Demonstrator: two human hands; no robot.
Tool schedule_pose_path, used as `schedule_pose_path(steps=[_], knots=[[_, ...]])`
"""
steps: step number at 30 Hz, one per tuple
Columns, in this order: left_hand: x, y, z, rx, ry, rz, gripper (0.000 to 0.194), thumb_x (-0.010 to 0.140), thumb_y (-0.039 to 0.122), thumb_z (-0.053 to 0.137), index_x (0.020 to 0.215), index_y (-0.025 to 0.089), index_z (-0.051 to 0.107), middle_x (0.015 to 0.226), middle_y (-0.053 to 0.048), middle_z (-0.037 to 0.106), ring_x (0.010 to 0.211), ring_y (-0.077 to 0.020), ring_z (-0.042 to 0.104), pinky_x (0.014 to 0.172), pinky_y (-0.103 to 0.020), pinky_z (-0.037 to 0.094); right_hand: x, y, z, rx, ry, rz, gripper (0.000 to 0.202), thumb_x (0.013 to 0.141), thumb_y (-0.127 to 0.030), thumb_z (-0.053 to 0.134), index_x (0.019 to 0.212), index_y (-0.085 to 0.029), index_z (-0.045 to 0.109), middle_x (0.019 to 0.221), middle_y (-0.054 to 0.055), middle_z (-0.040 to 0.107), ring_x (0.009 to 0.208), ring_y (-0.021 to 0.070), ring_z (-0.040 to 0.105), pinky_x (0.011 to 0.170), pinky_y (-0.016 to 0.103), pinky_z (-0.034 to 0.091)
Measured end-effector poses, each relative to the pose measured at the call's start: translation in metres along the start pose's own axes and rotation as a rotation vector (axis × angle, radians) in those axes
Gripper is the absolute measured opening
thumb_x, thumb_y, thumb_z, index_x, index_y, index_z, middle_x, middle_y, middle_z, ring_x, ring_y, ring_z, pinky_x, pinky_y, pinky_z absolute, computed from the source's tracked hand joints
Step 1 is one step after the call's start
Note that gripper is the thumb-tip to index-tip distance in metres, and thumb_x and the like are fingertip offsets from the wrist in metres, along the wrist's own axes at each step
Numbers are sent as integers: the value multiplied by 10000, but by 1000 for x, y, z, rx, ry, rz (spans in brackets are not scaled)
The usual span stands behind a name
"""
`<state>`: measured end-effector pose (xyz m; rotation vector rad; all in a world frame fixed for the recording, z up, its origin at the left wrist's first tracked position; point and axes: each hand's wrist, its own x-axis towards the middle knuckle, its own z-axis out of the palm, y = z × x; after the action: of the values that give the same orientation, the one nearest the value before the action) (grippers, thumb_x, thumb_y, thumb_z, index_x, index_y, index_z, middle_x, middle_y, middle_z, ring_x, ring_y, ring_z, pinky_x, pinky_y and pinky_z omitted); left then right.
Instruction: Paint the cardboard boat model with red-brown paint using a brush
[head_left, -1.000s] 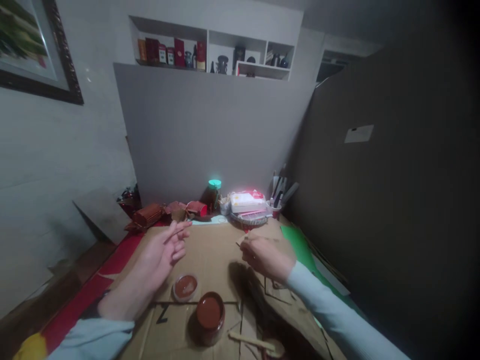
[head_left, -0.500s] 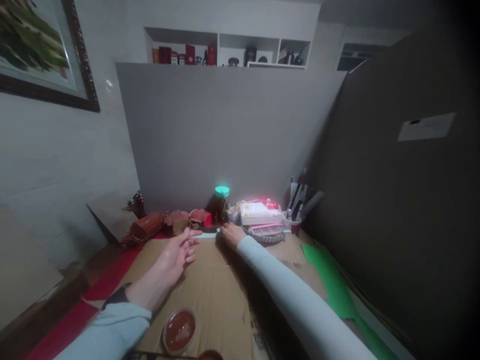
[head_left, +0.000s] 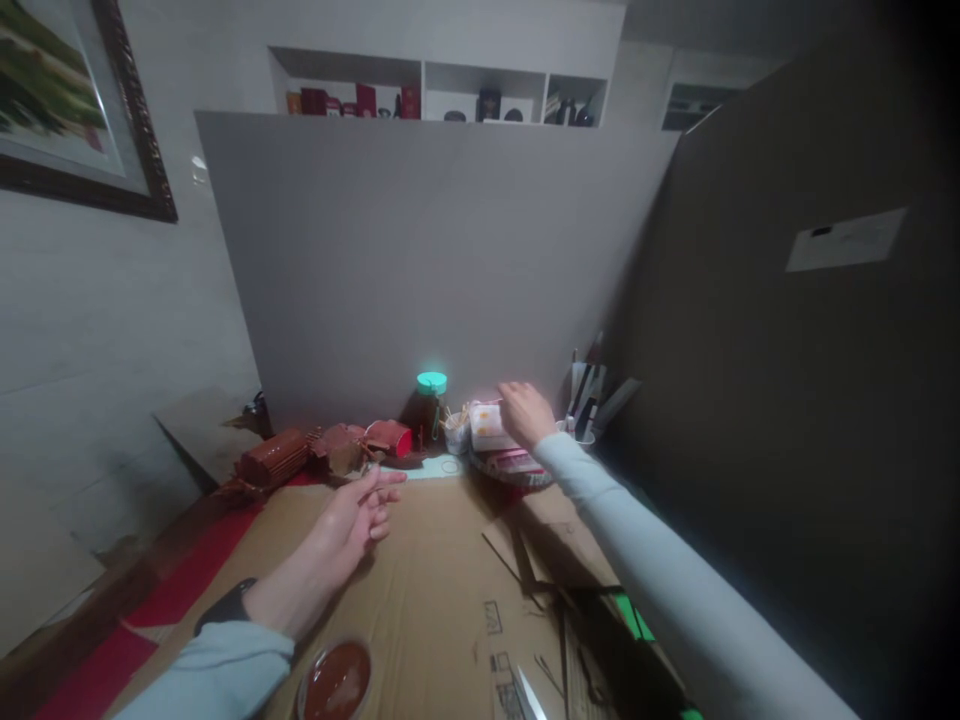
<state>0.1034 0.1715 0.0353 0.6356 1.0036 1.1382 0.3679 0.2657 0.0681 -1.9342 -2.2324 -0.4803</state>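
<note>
My left hand [head_left: 352,528] hovers over the cardboard sheet [head_left: 420,570], half curled with its fingers apart. Its index finger points right and has a reddish tip; I see nothing held in it. At the back, my right hand [head_left: 529,412] is over a white tissue pack [head_left: 487,430], fingers bent and bunched. What the fingertips hold, if anything, is too small to make out. Near the front edge sits a round clear dish of glossy red-brown stuff [head_left: 337,680]. Beyond my left fingertips lies a pale blue strip [head_left: 427,468].
Red-brown rolled pieces [head_left: 274,460] lie at the back left. A bottle with a turquoise lid [head_left: 432,383], a cup of thin sticks [head_left: 457,432] and a cup of tools [head_left: 585,410] stand along the back. A grey panel [head_left: 435,250] rises behind. Dark thin strips [head_left: 517,570] lie right.
My right hand has moved up and right from the pale blue strip to the tissue pack. My left hand keeps nearly the same pose. The view has shifted slightly.
</note>
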Motion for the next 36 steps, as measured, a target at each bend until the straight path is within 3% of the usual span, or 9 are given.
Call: schedule_pose_path(steps=[5,12,21,25,29,36], knots=[[1,-2,1,-4,-4,-2,296,1018,228,431,935,34,638,609,-26,568,378,-36,375,340,-136,253,17,39,11,-47,-106,193,347,1000,-344,640,1296,-172,588,1284,102,603,1088,257,637,908,468,561],[3,-5,-4,-13,0,4,272,1011,217,449,901,54,638,601,-28,572,381,-41,382,338,-137,262,25,45,26,-60,-137,172,313,998,-341,643,1256,-167,612,1275,98,611,1100,256,632,928,473,549],[5,-6,-8,-30,7,1,261,1010,217,452,921,58,638,602,-30,579,386,-46,376,339,-139,262,28,59,15,37,-34,189,287,997,-333,647,1229,-166,624,1230,92,630,1047,236,652,889,435,568],[4,-7,-9,-35,5,-2,258,1009,223,459,927,55,637,608,-31,579,392,-46,382,344,-138,267,31,69,7,124,100,259,268,1001,-329,642,1215,-169,631,1222,90,635,1037,230,655,884,426,571],[2,-9,-11,-35,5,-6,262,1012,220,448,925,63,638,603,-26,572,390,-48,375,342,-140,259,35,79,-10,233,326,405,268,1004,-328,636,1219,-169,628,1235,92,629,1042,231,651,889,434,569],[-6,-6,-12,-49,-15,-1,247,1009,188,437,917,64,631,608,-24,568,396,-45,378,348,-137,267,33,87,-82,469,790,692,328,1010,-348,623,1280,-166,589,1231,94,622,1047,242,648,894,450,561]])
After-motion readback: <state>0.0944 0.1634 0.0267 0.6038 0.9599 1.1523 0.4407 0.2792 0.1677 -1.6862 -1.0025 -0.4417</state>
